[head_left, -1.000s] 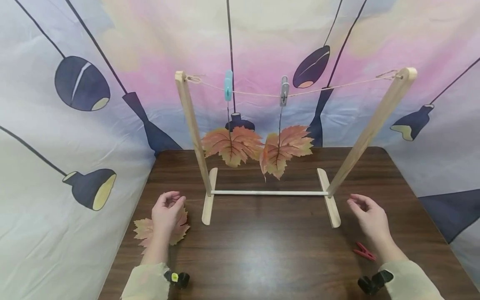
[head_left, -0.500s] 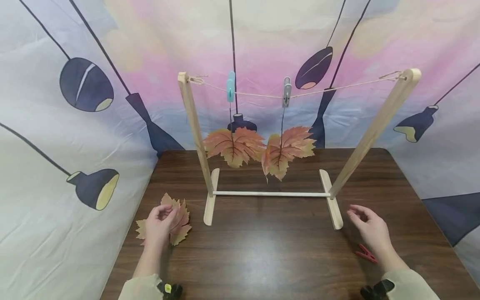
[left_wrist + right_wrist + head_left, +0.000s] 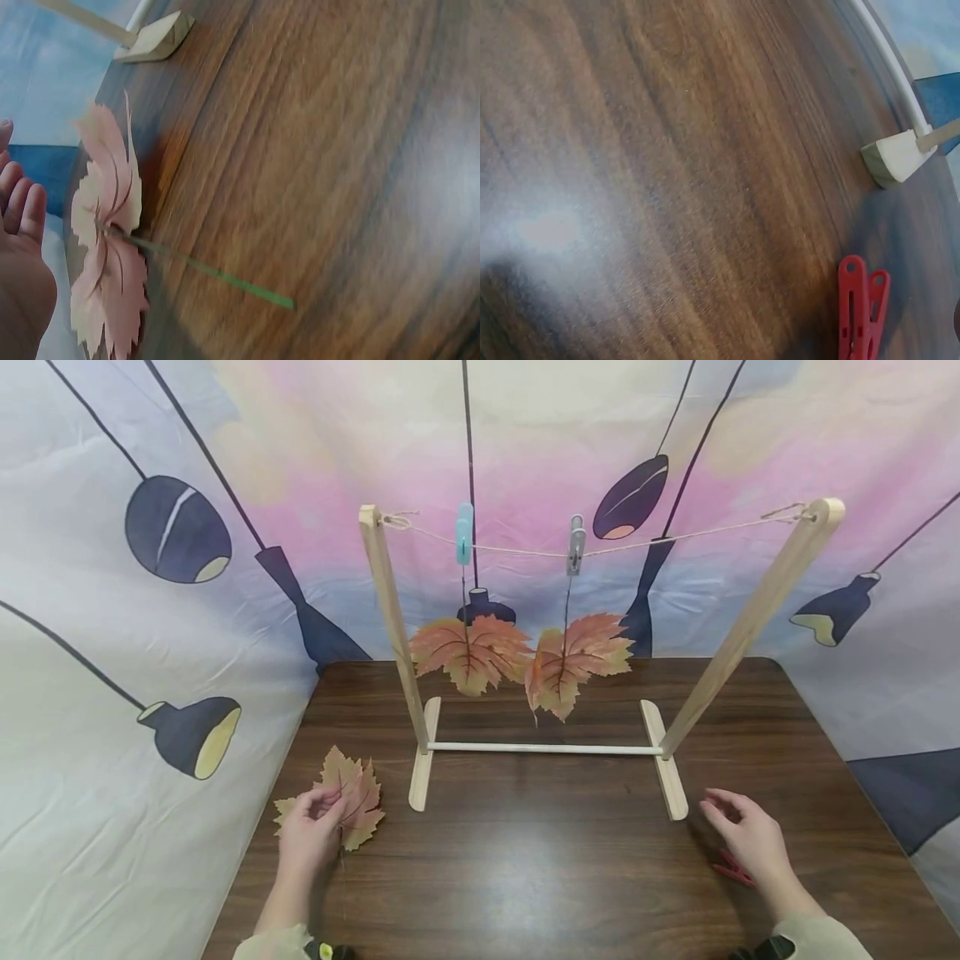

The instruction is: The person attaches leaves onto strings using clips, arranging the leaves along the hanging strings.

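A loose maple leaf (image 3: pixel 362 802) in orange and cream lies at the left of the table, its green stem (image 3: pixel 225 278) pointing towards the front. Over it hovers my left hand (image 3: pixel 306 839), fingers loosely bent; the left wrist view shows them apart from the leaf. My right hand (image 3: pixel 753 843) hangs above a red clothespin (image 3: pixel 855 311), relaxed and holding nothing; in the head view it partly hides that clothespin. Two more maple leaves hang by their stems from a string (image 3: pixel 517 552): one from a light blue clothespin (image 3: pixel 464 533), the other from a grey clothespin (image 3: pixel 575 545).
A wooden frame, with a left post (image 3: pixel 392 627), a right post (image 3: pixel 750 627) and a white crossbar (image 3: pixel 543 748), stands on the brown table (image 3: pixel 517 877). Its feet are near both hands. Behind hangs a printed cloth (image 3: pixel 525 427) with painted lamps.
Both hands have come down and closer to the front, the left over the loose leaf, the right over the red clothespin. The view has shifted slightly. The hanging leaves stay put.
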{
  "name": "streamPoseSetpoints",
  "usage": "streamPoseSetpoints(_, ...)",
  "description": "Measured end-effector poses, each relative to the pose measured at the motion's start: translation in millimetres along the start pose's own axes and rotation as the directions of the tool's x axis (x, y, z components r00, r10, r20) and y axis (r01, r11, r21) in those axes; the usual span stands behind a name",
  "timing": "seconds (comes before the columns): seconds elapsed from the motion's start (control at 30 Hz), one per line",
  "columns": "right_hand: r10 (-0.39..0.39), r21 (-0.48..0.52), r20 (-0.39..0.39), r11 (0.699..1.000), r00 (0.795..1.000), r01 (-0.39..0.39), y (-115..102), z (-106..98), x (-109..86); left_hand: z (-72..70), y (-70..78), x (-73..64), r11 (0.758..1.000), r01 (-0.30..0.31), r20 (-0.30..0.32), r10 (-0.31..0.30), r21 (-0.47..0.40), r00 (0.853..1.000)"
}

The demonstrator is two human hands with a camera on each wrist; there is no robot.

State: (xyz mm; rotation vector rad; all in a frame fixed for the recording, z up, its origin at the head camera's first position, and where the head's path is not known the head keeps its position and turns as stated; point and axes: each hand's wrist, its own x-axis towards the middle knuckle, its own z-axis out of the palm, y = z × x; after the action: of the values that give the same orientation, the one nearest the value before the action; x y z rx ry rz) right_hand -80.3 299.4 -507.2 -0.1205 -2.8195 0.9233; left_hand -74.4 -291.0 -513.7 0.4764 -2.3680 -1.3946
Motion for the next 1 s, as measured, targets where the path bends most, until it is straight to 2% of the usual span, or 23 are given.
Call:
streamPoseSetpoints(0.1,-0.001,-0.005,0.012,1.0,1.0,0.001,2.2,0.7,-1.6,-5.4,-3.4,-0.6,1.0,-0.011,0.022,0.011,0.029,1.0)
streamPoseSetpoints(0.2,0.014,-0.003,0.032,1.0,0.999,-0.014,4.0,1.3,-3.4,-9.1,-6.7,-1.0,0.997,-0.009,0.071,0.004,0.071,0.997)
streamPoseSetpoints(0.37,0.028,-0.004,0.038,1.0,0.999,-0.028,6.8,1.6,-6.3,-12.7,-11.3,-3.6,0.99,-0.023,0.168,-0.001,0.138,0.986)
streamPoseSetpoints(0.47,0.032,-0.003,0.038,0.999,0.999,-0.032,8.2,1.0,-7.1,-12.6,-12.9,-6.9,0.989,-0.042,0.211,0.011,0.142,0.977)
streamPoseSetpoints(0.7,0.064,-0.005,0.048,0.998,0.997,-0.064,11.5,0.9,-10.8,-11.1,-16.4,-14.4,0.956,-0.167,0.239,0.109,0.24,0.965)
streamPoseSetpoints(0.9,0.055,-0.034,0.031,0.998,0.998,-0.054,17.7,-1.4,-16.2,-13.9,-21.7,-19.0,0.941,-0.18,0.285,0.096,0.288,0.954)
streamPoseSetpoints(1.0,0.055,-0.045,0.036,0.998,0.998,-0.053,22.4,-3.0,-18.7,-14.9,-26.5,-21.6,0.938,-0.209,0.282,0.128,0.278,0.951)
